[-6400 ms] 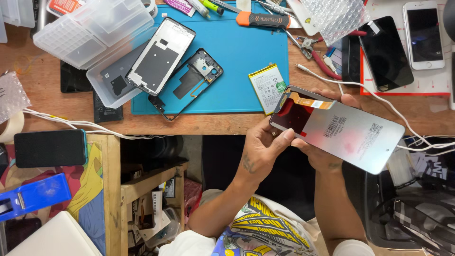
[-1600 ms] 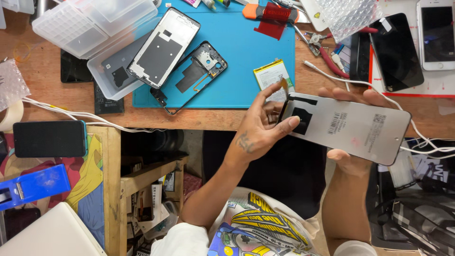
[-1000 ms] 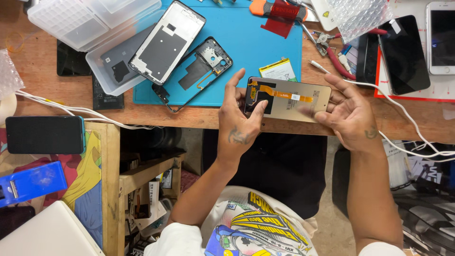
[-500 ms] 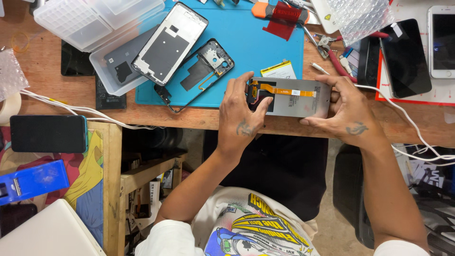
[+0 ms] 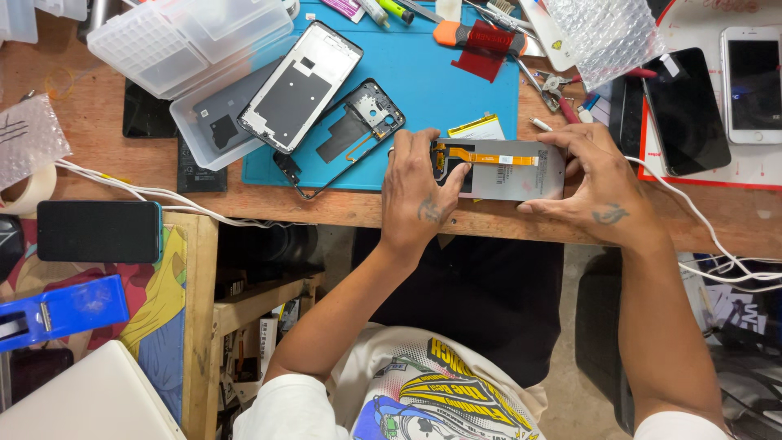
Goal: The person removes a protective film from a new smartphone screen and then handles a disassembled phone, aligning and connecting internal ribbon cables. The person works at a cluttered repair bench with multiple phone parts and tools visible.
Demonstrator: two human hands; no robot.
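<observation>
Since the earlier frames both hands have brought the phone screen panel down from in front of the body to the front edge of the wooden counter, turned back-side up so its orange flex cable shows. Largest on that counter is the blue work mat, with a clear plastic organiser box overlapping its left corner. On the mat lie a phone back cover and, just beside it, a dark phone mid-frame. The panel sits low at the mat's right corner, partly over the bare wood. The left hand grips the panel's left end, thumb pressing on its back near the cable. The right hand holds the right end, fingers curled over the far edge. A yellow-edged battery peeks out just behind the panel.
</observation>
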